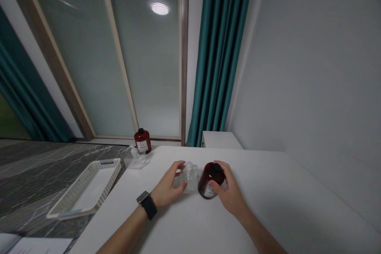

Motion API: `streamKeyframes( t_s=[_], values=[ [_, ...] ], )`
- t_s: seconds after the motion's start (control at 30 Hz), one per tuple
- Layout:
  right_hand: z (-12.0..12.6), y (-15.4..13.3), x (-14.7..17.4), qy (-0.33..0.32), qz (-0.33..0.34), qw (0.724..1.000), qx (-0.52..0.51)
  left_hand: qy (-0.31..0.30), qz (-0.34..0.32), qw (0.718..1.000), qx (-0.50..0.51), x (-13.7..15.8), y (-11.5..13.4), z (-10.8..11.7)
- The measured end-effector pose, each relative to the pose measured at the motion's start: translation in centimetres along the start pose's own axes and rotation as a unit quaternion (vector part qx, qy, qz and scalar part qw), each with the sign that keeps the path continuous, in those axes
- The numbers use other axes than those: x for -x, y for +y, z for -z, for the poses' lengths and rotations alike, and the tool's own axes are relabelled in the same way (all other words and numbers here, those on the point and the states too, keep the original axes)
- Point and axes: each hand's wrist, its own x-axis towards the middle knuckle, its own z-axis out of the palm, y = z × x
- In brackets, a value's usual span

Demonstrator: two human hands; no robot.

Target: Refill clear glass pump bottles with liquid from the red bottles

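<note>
Positioning: right hand [230,194] on dark-red rounded bottle with black cap [204,181]; left hand [167,188] at clear square-sided container [191,178].
Right hand: fingers and thumb wrapped around the bottle, which appears to lean over the white surface [190,230]. Left hand: half open; firm hold cannot be told. Step in hand appears to be placing both side by side; next move calls for steady grip. Contents: not discernible. Beyond: second dark-red bottle [142,141]. Left: white perforated plastic basket [110,182].
</note>
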Motion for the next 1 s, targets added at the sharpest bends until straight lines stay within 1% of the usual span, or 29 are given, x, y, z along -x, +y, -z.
streamKeyframes(
  t_s=[0.07,0.17,0.37,0.43,0.5,0.57,0.67,0.77,0.87,1.0],
  values=[
    [0.1,-0.1,-0.2,-0.001,0.006,1.000,0.009,0.002,0.002,1.000,0.010,0.5,-0.5,-0.1],
    [0.5,0.0,-0.3,-0.009,0.002,1.000,0.020,-0.013,0.008,1.000,0.004,1.3,-0.9,0.0],
    [1.2,1.2,-0.5,0.000,-0.003,1.000,0.020,-0.052,-0.007,0.998,-0.021,2.2,-0.1,0.0],
    [1.2,2.1,-0.6,0.012,-0.005,1.000,0.003,-0.051,-0.006,0.999,-0.016,2.2,0.3,-0.3],
    [1.0,3.1,-0.7,0.031,-0.015,0.999,-0.037,-0.051,0.001,0.999,-0.010,2.2,0.7,-0.7],
    [0.7,4.0,-0.9,0.044,-0.033,0.995,-0.080,-0.056,0.006,0.998,-0.004,2.2,1.0,-1.1],
    [0.2,4.8,-1.2,0.052,-0.061,0.991,-0.103,-0.064,0.004,0.998,0.005,2.2,1.0,-1.4],
    [-0.1,4.9,-1.4,0.065,-0.073,0.991,-0.092,-0.064,-0.002,0.998,0.005,2.2,0.8,-1.4],
    [-0.2,4.7,-1.3,0.077,-0.066,0.993,-0.067,-0.072,-0.009,0.997,-0.003,2.2,0.5,-1.4],
    [0.0,4.4,-0.5,0.046,-0.052,0.997,-0.036,-0.097,-0.027,0.995,-0.009,2.1,0.1,-1.3]
  ],
)
